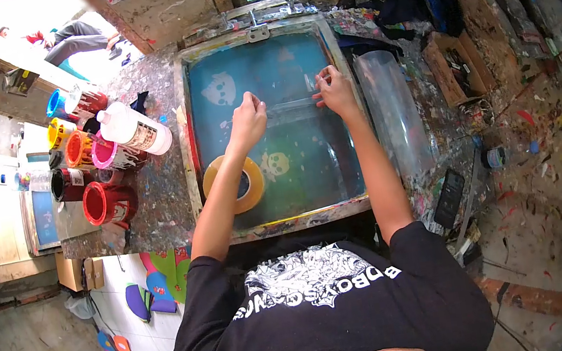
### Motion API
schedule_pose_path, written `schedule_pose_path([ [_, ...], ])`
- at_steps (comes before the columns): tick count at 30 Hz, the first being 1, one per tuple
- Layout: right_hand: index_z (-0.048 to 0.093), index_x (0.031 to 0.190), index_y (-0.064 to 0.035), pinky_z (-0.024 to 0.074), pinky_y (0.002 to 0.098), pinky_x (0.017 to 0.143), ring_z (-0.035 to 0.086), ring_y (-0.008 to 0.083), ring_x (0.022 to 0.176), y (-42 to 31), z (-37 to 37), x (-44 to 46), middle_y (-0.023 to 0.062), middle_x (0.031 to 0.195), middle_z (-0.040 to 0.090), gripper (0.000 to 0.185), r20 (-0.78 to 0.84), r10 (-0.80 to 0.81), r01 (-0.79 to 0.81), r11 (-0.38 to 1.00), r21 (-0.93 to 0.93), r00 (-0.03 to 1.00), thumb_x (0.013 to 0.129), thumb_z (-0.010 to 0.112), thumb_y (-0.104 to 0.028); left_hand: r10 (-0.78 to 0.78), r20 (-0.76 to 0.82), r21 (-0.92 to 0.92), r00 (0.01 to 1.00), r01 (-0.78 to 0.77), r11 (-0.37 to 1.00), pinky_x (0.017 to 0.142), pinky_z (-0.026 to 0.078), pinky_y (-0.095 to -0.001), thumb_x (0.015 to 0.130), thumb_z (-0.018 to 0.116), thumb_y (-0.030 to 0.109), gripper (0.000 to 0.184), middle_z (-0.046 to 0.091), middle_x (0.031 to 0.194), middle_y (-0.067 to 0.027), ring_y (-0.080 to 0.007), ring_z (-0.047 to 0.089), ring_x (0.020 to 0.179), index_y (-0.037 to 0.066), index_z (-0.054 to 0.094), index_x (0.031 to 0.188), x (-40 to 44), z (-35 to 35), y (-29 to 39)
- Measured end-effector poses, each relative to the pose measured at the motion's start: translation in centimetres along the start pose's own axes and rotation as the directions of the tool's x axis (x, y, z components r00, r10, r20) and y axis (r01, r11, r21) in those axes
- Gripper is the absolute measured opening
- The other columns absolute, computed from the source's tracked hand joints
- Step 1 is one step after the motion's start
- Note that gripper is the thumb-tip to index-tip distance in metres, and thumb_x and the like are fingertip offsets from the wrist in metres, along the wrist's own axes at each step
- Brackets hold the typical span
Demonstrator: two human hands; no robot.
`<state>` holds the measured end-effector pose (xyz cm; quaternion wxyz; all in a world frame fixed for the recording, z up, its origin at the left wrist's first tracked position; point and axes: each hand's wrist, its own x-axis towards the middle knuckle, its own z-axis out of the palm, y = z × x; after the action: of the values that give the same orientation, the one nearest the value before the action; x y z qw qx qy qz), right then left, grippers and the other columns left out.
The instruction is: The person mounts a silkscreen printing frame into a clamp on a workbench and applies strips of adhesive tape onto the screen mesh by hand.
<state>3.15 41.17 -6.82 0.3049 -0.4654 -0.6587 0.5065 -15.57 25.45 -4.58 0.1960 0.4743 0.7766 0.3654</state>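
A framed screen (306, 150) with blue-green mesh and pale skull-like shapes lies on the paint-spattered bench. Over its upper half, a strip of clear tape (289, 107) stretches between my two hands. My left hand (249, 117) pinches the strip's left end, and my right hand (334, 90) has its fingers closed at the right end. On the lower left of the mesh rests a large roll of tape (255, 192), partly covered by my left forearm. A metal hinge clamp (258, 33) holds the frame's top edge.
Open paint pots (110, 203) and a white bottle (136, 129) crowd the bench at left. Right of the frame lie a clear plastic roll (394, 113), a phone (449, 198) and a cardboard box (456, 68). A person (72, 41) is outside at upper left.
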Motion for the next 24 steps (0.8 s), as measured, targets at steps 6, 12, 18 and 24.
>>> schedule_pose_path([
  [6,0.053,0.106,-0.0047,0.0578,0.0335,0.047,0.074,0.0242,0.063,0.3,-0.8,-0.2,0.0111,0.084,0.067,0.016,0.006,0.073,-0.074,0.995,0.065,0.997,0.103,0.059,-0.019,-0.094,0.047,-0.256,0.994,0.103,0.961,0.082,0.055,-0.0355,0.102,0.053,0.013,0.015,0.073,0.097,-0.0172,-0.0225,0.070,0.094,-0.001,0.051,0.101,1.2,1.7,-1.8],
  [12,0.052,0.108,-0.0050,0.0587,0.0344,0.049,0.074,0.0257,0.064,2.1,-1.2,-1.3,0.0120,0.089,0.066,0.015,0.040,0.087,-0.094,0.970,0.225,0.995,0.104,0.058,-0.019,-0.075,0.109,-0.346,0.991,0.109,0.932,0.084,0.054,-0.0368,0.101,0.050,0.015,0.017,0.074,0.100,-0.0183,-0.0233,0.070,0.094,-0.002,0.050,0.101,0.4,1.2,-1.7],
  [18,0.053,0.109,-0.0049,0.0596,0.0342,0.049,0.074,0.0244,0.067,0.8,-1.6,-2.5,0.0121,0.092,0.066,0.016,0.029,0.159,-0.161,0.955,0.248,0.987,0.104,0.058,-0.019,-0.056,0.089,-0.322,0.994,0.082,0.943,0.086,0.054,-0.0345,0.101,0.048,0.014,0.016,0.075,0.103,-0.0186,-0.0229,0.072,0.098,-0.002,0.050,0.100,-0.6,1.2,-2.0],
  [24,0.056,0.107,-0.0034,0.0603,0.0333,0.049,0.074,0.0224,0.067,-0.9,-2.4,-2.8,0.0122,0.091,0.069,0.017,-0.033,0.124,-0.126,0.991,-0.041,0.992,0.103,0.059,-0.020,-0.057,0.044,-0.253,0.997,0.067,0.965,0.087,0.053,-0.0357,0.102,0.050,0.015,0.016,0.075,0.102,-0.0189,-0.0248,0.073,0.101,-0.001,0.050,0.101,-2.1,1.0,-0.5],
])
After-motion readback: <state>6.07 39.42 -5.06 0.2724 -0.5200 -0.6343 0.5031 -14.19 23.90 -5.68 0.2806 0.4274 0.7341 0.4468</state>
